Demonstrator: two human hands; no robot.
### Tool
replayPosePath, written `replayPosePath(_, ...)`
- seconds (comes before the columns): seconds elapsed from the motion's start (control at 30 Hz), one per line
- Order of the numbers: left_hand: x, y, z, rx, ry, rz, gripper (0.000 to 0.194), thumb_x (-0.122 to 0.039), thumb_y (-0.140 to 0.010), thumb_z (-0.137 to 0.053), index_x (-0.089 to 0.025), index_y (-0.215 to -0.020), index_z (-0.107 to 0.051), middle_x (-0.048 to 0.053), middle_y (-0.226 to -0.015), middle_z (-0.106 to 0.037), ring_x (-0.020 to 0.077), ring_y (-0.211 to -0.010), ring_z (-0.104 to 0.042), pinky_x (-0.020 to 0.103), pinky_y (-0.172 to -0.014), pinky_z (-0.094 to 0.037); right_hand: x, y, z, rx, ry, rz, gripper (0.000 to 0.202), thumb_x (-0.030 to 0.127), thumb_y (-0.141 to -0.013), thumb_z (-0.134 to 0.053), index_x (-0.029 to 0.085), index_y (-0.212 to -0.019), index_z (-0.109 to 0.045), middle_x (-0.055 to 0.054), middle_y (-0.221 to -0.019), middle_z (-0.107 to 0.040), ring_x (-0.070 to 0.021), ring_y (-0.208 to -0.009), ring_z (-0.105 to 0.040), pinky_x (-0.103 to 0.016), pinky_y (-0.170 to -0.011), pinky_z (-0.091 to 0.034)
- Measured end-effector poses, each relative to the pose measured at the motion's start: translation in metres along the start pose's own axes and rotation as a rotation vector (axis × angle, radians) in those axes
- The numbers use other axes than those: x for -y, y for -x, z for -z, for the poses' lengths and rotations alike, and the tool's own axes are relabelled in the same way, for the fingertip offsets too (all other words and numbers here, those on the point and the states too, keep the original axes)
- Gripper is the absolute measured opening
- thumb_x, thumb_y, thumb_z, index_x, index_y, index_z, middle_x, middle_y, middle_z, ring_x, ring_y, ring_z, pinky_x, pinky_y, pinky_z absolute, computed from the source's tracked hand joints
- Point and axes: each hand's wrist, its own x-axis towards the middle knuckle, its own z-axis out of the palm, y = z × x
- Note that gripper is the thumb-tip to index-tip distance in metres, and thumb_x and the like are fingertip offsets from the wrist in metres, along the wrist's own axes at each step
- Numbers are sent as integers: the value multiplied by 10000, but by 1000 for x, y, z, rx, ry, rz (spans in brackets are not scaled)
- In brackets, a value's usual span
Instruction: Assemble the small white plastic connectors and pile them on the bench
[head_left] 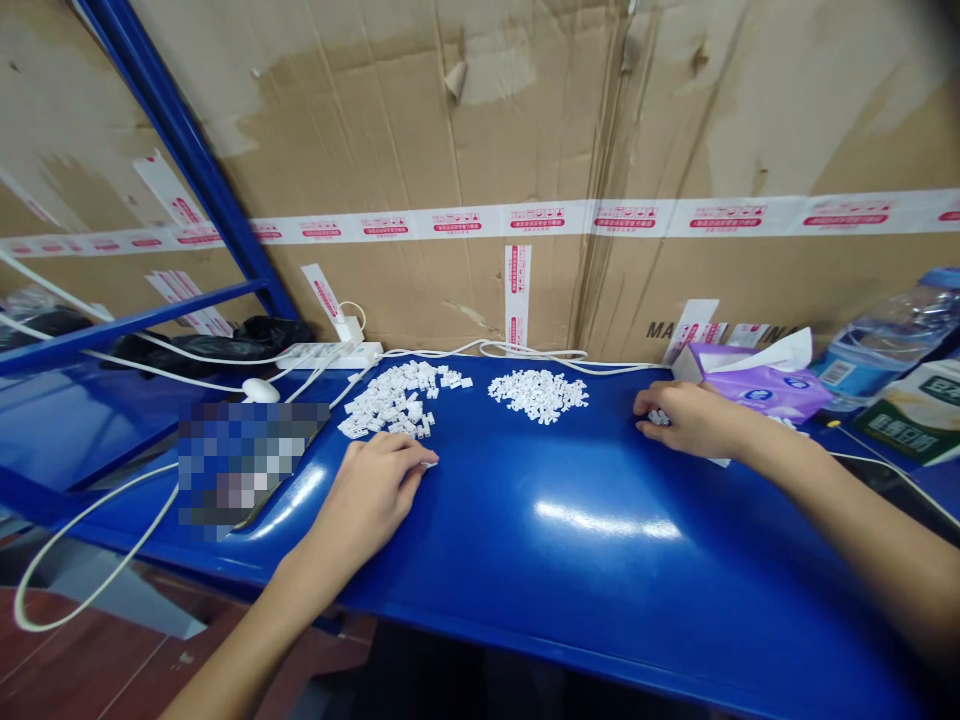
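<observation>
My left hand [377, 487] is closed in a pinch, low over the blue table, with the edge of a small white plastic piece [430, 463] showing at its fingertips. Just beyond it lies a loose heap of flat white plastic pieces [397, 398]. A second heap, of smaller white plastic pieces [538, 394], sits further right, between my two hands. Over on the right, my right hand [688, 415] has its fingers curled around a few small white pieces [658, 417] close to the tabletop. The exact shape of the held pieces is hidden.
Behind the blue table [525, 560] stands a cardboard wall [450, 120]. A white power strip [330, 355] with cables and a pixelated device [251, 465] are on the left. At right are a purple tissue pack [772, 390], a water bottle [877, 340] and a green-white carton [919, 410].
</observation>
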Motion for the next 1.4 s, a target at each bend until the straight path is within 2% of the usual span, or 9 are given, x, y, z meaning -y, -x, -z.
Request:
replayPosePath(0.17,-24,-27,-7,98,183,-87,196,-213,-954,-577,-216,-1046,-750,69,-1031,-752,251,-977,-683,387,-903,-502,8,2,7,-3,7,-17,230,341,-872,-583,229,-1024,-713,-91,-1087,-739,-281,-1024,-684,-355,-762,-492)
replayPosePath(0.4,-59,-71,-28,194,388,-236,124,-283,-925,-656,-211,-969,-747,23,-857,-697,182,-790,-635,298,-732,-476,17,5,12,-27,-8,-13,189,289,-868,-618,197,-1000,-720,-118,-1044,-726,-305,-965,-687,-369,-752,-476)
replayPosePath(0.57,-70,-98,-45,170,391,-254,169,-358,-886,-704,-211,-935,-770,-4,-743,-664,157,-683,-594,261,-609,-403,34,6,11,-95,-27,18,188,242,-901,-596,198,-1044,-708,-113,-1117,-698,-298,-1069,-651,-399,-867,-446)
replayPosePath(0.63,-70,-105,-50,163,403,-268,204,-377,-871,-724,-211,-979,-773,-17,-711,-656,149,-661,-584,255,-601,-391,43,5,8,-158,-71,86,194,233,-911,-593,193,-1066,-703,-115,-1120,-694,-296,-1076,-640,-420,-900,-431)
replayPosePath(0.73,-66,-110,-52,168,422,-278,308,-415,-828,-766,-215,-1062,-766,-29,-707,-665,142,-634,-569,251,-591,-385,54,3,2,-265,-133,176,251,199,-929,-570,179,-1153,-683,-128,-1132,-691,-297,-1069,-637,-442,-910,-428)
replayPosePath(0.9,-62,-110,-50,206,391,-320,296,-407,-846,-734,-212,-1065,-770,-34,-665,-646,138,-598,-563,256,-584,-384,69,-6,-6,-312,-211,236,378,168,-960,-516,191,-1324,-616,-129,-1173,-669,-277,-1032,-654,-430,-887,-462)
replayPosePath(1.07,-61,-110,-52,221,386,-294,292,-415,-877,-695,-213,-1071,-775,-33,-635,-638,143,-591,-577,260,-586,-395,81,-18,-12,-305,-339,261,318,180,-971,-543,200,-1264,-666,-87,-1084,-694,-221,-955,-665,-353,-857,-486)
replayPosePath(1.27,-60,-109,-54,219,393,-292,281,-409,-880,-692,-225,-1075,-774,-37,-640,-646,151,-620,-599,271,-601,-390,84,-22,-14,-321,-371,266,315,183,-977,-549,202,-1266,-672,-83,-1072,-692,-212,-962,-669,-332,-851,-503)
replayPosePath(1.4,-60,-109,-53,213,399,-294,270,-409,-883,-688,-227,-1063,-775,-39,-641,-646,154,-640,-614,272,-614,-393,83,-22,-16,-324,-381,286,230,157,-964,-554,200,-1101,-734,-77,-1026,-697,-204,-934,-672,-324,-836,-510)
